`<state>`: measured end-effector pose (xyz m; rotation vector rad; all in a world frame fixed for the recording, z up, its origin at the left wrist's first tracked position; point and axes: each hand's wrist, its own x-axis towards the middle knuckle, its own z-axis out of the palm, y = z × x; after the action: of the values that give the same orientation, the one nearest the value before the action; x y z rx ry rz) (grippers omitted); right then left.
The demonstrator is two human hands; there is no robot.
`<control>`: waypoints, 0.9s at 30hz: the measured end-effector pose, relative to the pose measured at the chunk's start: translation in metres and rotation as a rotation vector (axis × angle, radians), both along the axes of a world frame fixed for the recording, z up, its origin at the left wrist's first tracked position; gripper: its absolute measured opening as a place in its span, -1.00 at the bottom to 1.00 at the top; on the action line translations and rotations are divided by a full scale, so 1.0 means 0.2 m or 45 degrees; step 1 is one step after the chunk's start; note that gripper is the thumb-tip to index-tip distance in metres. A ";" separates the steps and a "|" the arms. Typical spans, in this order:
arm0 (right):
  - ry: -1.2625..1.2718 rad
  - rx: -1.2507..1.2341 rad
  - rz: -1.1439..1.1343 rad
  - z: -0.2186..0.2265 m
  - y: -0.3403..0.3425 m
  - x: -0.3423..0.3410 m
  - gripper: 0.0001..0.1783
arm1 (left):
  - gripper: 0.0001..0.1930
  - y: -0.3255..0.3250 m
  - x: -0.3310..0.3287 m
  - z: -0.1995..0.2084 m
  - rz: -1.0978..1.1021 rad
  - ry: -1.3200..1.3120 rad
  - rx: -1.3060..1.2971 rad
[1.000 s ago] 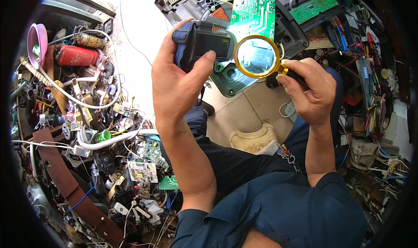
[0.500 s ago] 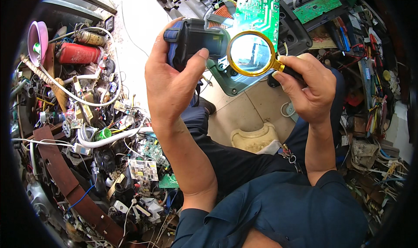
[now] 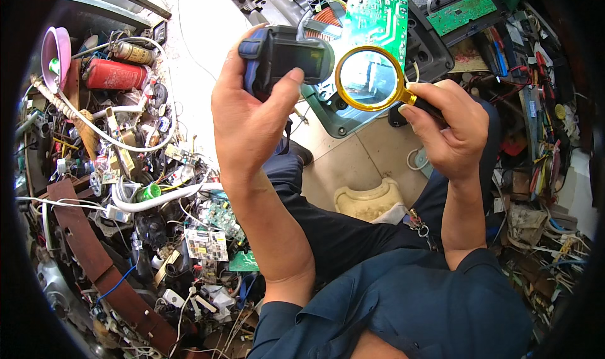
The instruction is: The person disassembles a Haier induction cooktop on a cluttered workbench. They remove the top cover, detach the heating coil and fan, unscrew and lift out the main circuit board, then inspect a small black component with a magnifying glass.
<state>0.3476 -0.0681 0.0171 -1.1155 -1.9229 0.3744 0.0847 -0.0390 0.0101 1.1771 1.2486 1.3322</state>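
Note:
My left hand (image 3: 255, 116) is closed round a dark handheld device (image 3: 287, 60) with blue edges and a small dark screen; its exact kind I cannot make out. The thumb lies along its face near the screen. In my right hand (image 3: 455, 123), thumb and fingers pinch the dark handle of a magnifying glass (image 3: 369, 79) with a gold rim. The lens stands just right of the device, with a small gap between them. Behind the lens is a green circuit board (image 3: 379, 19), resting over an opened black appliance housing (image 3: 428, 47) with a copper coil (image 3: 326, 24).
Heaped electronic scrap fills the left side, with a red cylinder (image 3: 115, 75), a pink funnel-like bowl (image 3: 57, 56), a white hose (image 3: 167, 198) and a brown strip (image 3: 94, 252). Tools and wires (image 3: 545, 164) crowd the right. A cream stool (image 3: 368, 198) stands on the tiled floor between my legs.
The magnifying glass has shifted slightly right, widening the gap to the device. The device's screen shows darker and clearer now. Both hands keep their hold.

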 end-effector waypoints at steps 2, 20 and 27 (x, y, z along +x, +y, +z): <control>-0.004 -0.026 -0.004 0.00 -0.01 0.02 -0.67 | -0.42 0.00 0.02 -0.01 -0.019 0.001 0.036; -0.010 -0.032 -0.055 -0.02 -0.05 0.15 -0.67 | -0.41 0.02 0.14 0.01 -0.179 0.050 -0.022; 0.011 -0.034 -0.054 -0.02 -0.05 0.18 -0.66 | -0.38 0.03 0.16 0.02 -0.185 0.084 -0.037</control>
<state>0.3830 -0.0782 0.0132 -1.1685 -1.8883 0.3821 0.1162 -0.0338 0.0144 1.2757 1.2010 1.1731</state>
